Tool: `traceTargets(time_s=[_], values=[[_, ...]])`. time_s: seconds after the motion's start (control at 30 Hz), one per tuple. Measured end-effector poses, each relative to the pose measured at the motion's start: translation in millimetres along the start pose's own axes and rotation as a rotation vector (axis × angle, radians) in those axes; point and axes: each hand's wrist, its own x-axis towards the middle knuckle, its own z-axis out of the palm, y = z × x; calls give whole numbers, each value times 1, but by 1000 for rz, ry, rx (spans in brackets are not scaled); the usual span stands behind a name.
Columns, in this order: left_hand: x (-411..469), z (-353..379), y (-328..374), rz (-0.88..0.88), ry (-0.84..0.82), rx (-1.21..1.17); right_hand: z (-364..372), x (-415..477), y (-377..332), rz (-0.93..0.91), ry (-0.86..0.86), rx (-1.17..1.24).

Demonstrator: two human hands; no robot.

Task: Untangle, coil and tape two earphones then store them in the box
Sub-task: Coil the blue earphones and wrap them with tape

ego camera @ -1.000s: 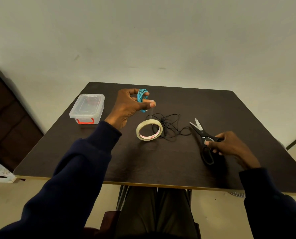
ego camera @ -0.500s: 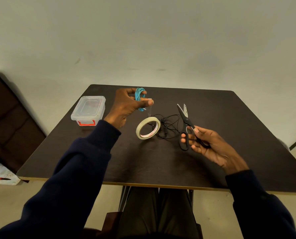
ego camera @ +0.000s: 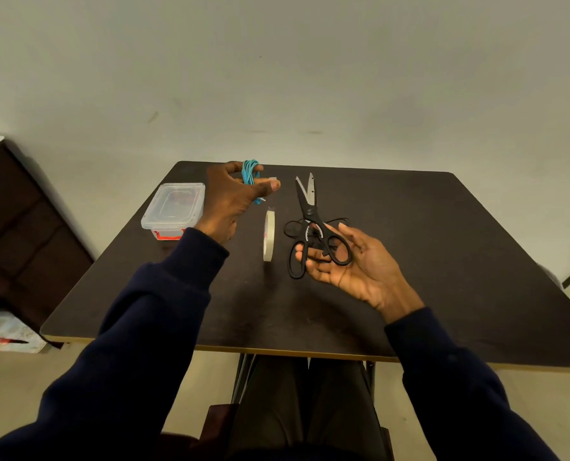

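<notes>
My left hand (ego camera: 230,197) grips the coiled blue earphone (ego camera: 250,173) above the table (ego camera: 443,261), thumb and fingertip pinched together, with the tape (ego camera: 269,239) edge-on just below. My right hand (ego camera: 353,261), palm up, holds the scissors (ego camera: 310,214) by the handles, fingers loosely curled, blades slightly apart and pointing away. The black earphone (ego camera: 290,227) lies loose on the table behind the scissors, and the box (ego camera: 174,206) sits closed at the left.
</notes>
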Motion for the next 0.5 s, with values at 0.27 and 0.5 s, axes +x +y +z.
traceTargets(time_s=[0.27, 0.5], values=[[1, 1, -3, 14, -7, 22, -7, 0, 8, -46, -6, 39], [0, 3, -6, 14, -46, 33, -15, -15, 0, -89, -65, 15]])
